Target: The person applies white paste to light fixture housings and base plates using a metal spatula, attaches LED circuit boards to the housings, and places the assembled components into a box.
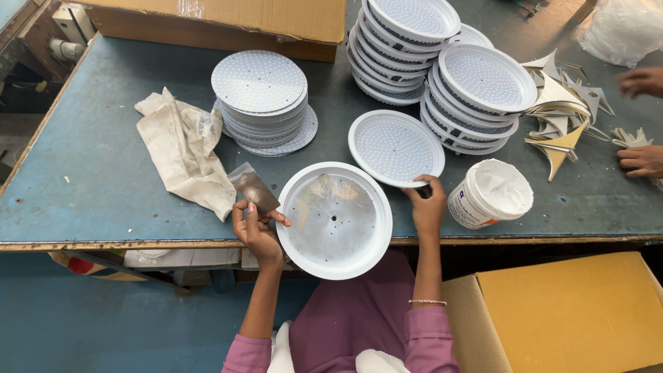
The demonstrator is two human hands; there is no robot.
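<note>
Currently, a thin metal scraper is pinched in the left hand, at roughly 9 o'clock of the empty white round housing, whose rim is touched by the same hand. The housing overhangs the near edge of the blue table; paste smears are seen across its inner face. The right hand is closed on the near rim of a finished LED panel, which lies flat at about 1 o'clock of the housing, just beside it. A white tub of paste, lid off, sits at 3 o'clock of the housing, near the right hand. A crumpled cloth lies at 10 o'clock. A stack of bare LED discs is placed at 11 o'clock, stacks of finished panels at 1 o'clock, further back. Peeled paper scraps are piled at 2 o'clock, where another person's hands are partly in view. A cardboard box stands below the table at 4 o'clock.
</note>
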